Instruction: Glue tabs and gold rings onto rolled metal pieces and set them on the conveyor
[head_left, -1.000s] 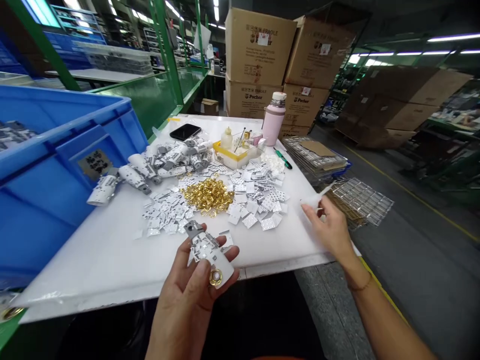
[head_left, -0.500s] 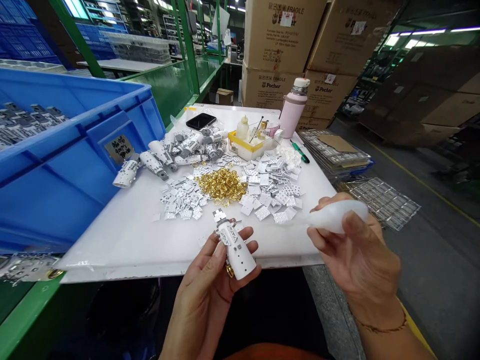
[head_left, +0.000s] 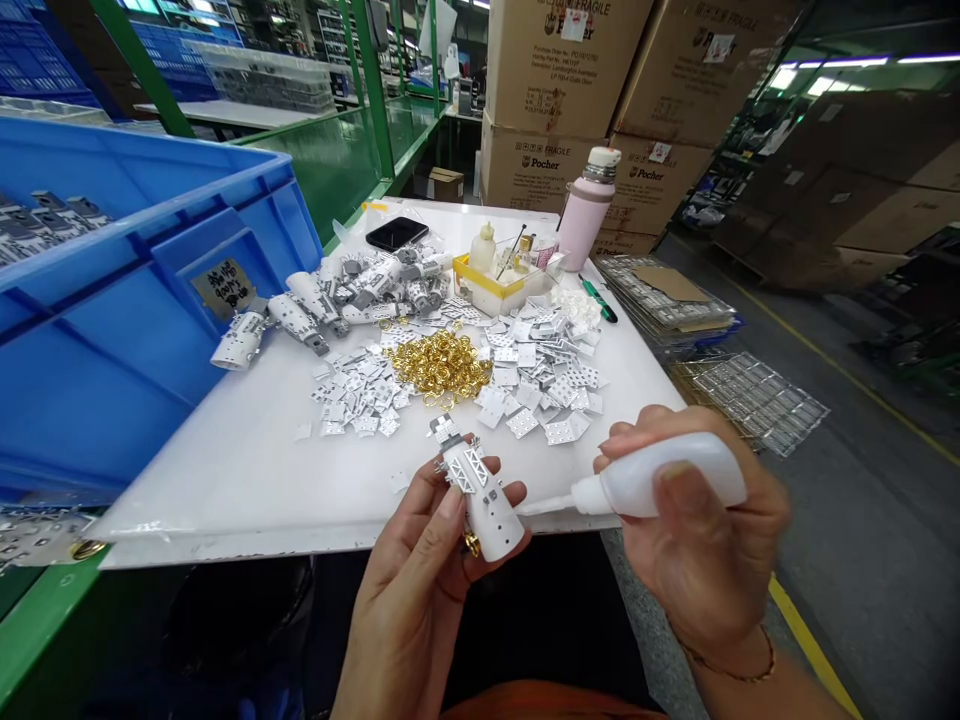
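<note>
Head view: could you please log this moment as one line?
left hand: holds white part | right hand: holds squeeze bottle, nozzle at part

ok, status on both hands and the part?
Left hand gripping white cylindrical part. Right hand holding squeeze bottle, nozzle tip at the part's side. Nothing between them; gold rings lie farther back.

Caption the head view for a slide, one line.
Left hand holds a white cylindrical part; right hand points a squeeze bottle at it, over the table edge.
</note>
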